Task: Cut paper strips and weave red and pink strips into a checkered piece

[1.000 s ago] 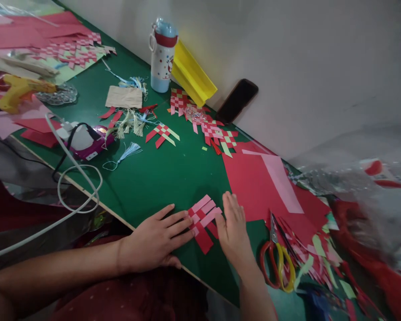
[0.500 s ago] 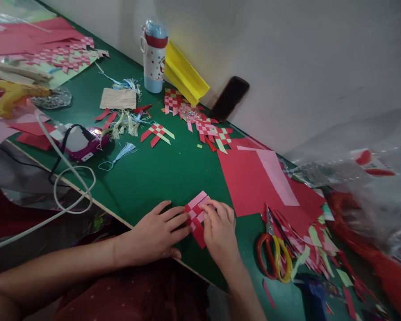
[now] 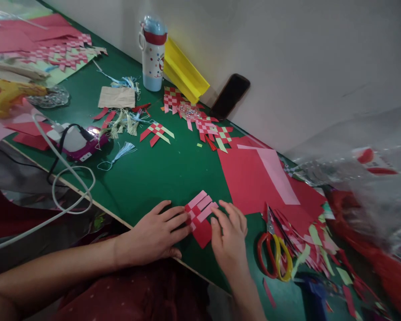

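Note:
A small woven piece of red and pink paper (image 3: 202, 232) lies on the green tabletop (image 3: 153, 178), its pink strips pointing up and to the right. My left hand (image 3: 155, 234) rests flat with fingers spread, and its fingertips press on the paper's left edge. At the other side is my right hand (image 3: 232, 240), its thumb and index finger apart. The index fingertip is at the end of the lowest pink strip, and whether it touches I cannot tell. A finished-looking woven piece in red and pale green (image 3: 157, 131) lies farther back.
Scissors (image 3: 272, 254) with red and yellow handles lie right of my hand, beside paper scraps (image 3: 310, 249) and red sheets (image 3: 250, 183). Behind stand a bottle (image 3: 153, 58), a yellow holder (image 3: 185, 73) and a phone (image 3: 230, 96). A glue gun (image 3: 13, 93), power strip (image 3: 87, 147) and cable are left.
My right hand has moved slightly right, off the woven paper, and its thumb and index finger have parted. More of the pink strips shows. My left hand has stayed put.

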{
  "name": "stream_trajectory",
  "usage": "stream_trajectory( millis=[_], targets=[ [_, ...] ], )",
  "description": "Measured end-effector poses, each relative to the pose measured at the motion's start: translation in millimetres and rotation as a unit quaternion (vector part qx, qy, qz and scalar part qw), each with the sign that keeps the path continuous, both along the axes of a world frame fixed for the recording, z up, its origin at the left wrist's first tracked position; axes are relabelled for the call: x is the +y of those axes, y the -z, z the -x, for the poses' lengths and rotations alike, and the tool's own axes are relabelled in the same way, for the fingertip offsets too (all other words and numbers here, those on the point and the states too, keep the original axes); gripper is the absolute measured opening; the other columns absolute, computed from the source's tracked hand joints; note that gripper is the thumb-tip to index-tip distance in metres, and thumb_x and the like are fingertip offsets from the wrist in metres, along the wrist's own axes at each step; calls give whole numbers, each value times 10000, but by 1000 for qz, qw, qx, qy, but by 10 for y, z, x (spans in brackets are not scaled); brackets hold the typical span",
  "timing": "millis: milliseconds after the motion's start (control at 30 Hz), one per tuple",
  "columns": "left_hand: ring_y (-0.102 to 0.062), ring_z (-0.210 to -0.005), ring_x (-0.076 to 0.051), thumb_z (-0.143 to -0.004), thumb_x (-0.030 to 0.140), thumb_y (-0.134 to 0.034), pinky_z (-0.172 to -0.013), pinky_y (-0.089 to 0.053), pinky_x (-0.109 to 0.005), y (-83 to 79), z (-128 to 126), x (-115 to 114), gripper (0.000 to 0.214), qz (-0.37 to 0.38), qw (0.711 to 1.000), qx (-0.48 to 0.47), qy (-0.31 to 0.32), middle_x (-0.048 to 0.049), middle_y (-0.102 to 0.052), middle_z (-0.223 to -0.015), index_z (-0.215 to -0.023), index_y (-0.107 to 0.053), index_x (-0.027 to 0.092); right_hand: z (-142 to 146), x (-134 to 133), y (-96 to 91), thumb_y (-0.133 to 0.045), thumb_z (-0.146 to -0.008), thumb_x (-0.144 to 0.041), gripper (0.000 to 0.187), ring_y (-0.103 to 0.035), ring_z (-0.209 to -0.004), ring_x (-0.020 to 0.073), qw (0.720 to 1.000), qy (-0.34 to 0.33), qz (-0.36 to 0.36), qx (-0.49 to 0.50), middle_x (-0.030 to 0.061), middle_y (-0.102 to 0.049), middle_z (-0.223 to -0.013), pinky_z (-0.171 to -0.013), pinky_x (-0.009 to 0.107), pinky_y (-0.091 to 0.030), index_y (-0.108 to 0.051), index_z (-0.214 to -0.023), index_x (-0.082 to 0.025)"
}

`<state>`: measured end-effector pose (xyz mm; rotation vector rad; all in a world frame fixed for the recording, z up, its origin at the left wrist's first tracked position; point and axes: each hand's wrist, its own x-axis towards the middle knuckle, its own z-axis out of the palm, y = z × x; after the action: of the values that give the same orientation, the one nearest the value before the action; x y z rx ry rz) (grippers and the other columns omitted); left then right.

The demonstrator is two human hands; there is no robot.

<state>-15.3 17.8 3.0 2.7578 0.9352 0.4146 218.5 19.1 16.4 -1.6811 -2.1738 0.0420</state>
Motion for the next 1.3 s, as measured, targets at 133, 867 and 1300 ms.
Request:
stream_trajectory(
  millis=[133, 867, 1300],
  targets=[
    [-439, -1276, -273, -792, 596, -642, -1070, -284, -456, -33, -29, 38, 617, -3, 1000, 15, 5, -74, -531, -1368, -1285, -519, 246, -135, -181, 2, -464, -942, -272, 266, -515, -1124, 261, 999, 5, -37, 22, 99, -643, -1127, -953, 472, -440, -665, -1110, -224],
    [-422, -1295, -279, -833, 634, -549, -1131, -194, -510, -110, -174, 170, 558, -47, 997, 49, 34, -69, -539, -1349, -1280, -550, 301, -17, -598, 140, -466, -934, -158, 280, -528, -1187, 213, 999, -14, -15, 25, -2, -697, -1173, -1039, 448, -343, -671, -1091, -266],
    [-414, -1353, -250, -893, 629, -450, -1168, -134, -452, 306, 17, 305, 587, -115, 986, 61, 107, -2, -430, -1489, -1424, -406, 381, -1358, -1051, -108, -504, -912, -244, 270, -549, -1100, 260, 926, 303, -226, 10, 111, -646, -1139, -976, 481, -436, -646, -1141, -216]
  ],
)
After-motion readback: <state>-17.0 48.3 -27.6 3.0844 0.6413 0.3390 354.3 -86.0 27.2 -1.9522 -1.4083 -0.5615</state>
